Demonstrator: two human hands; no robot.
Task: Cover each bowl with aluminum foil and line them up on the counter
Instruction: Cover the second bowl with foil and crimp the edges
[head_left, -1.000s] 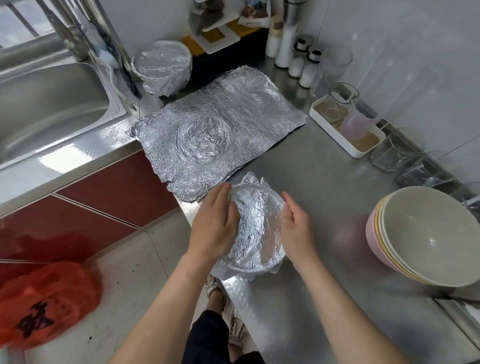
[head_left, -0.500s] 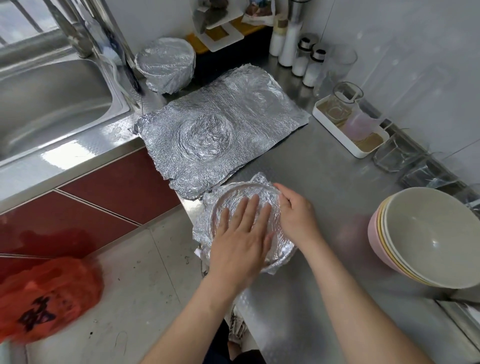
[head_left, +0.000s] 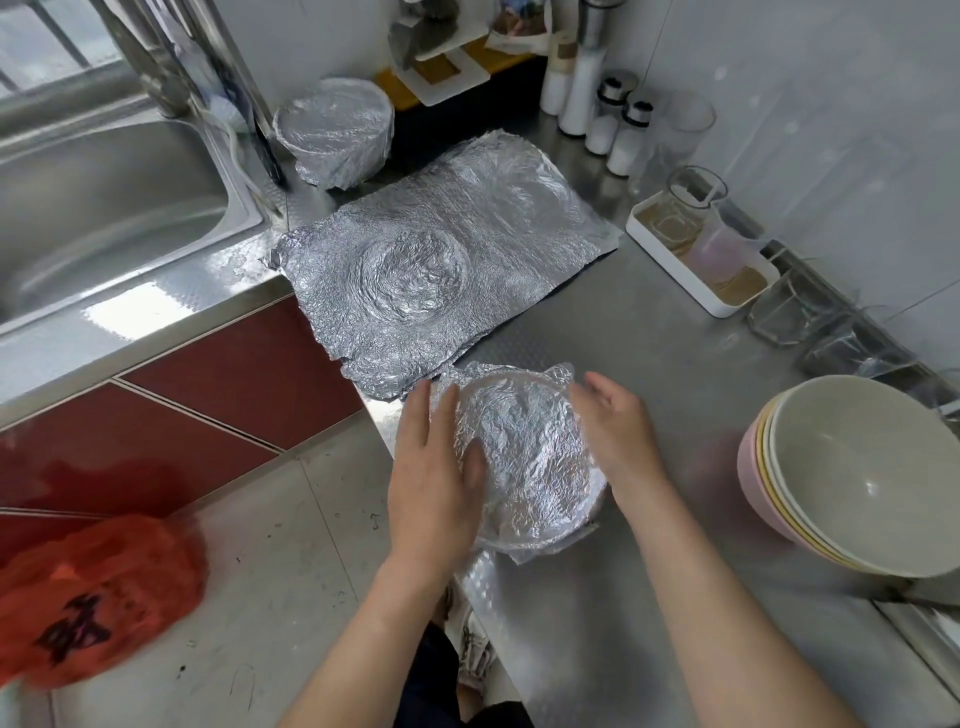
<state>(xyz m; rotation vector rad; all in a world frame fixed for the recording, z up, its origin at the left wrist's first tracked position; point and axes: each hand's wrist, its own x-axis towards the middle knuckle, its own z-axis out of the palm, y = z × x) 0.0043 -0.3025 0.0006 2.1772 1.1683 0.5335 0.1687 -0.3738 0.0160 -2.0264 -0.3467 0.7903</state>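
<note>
Open-palmed press, fingers uncurled, by left hand (head_left: 434, 467) and right hand (head_left: 615, 431) on either side of the foil-draped bowl (head_left: 530, 457) at the counter (head_left: 649, 353) edge, wrap seemingly near finished; beyond the hands, one wrapped bowl (head_left: 335, 132) and a spare foil sheet (head_left: 447, 270); rightward, stacked bowls (head_left: 857, 478) uncovered.

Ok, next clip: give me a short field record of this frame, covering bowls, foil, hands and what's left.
bowl in work: foil-draped bowl at the front edge of the counter
hands: left hand presses flat fingers on its left side; right hand open at its right rim
finished: foil-wrapped bowl beside the sink
spare foil: flat sheet with a round imprint, behind the bowl in work
left to cover: stack of bare bowls on the right
</note>
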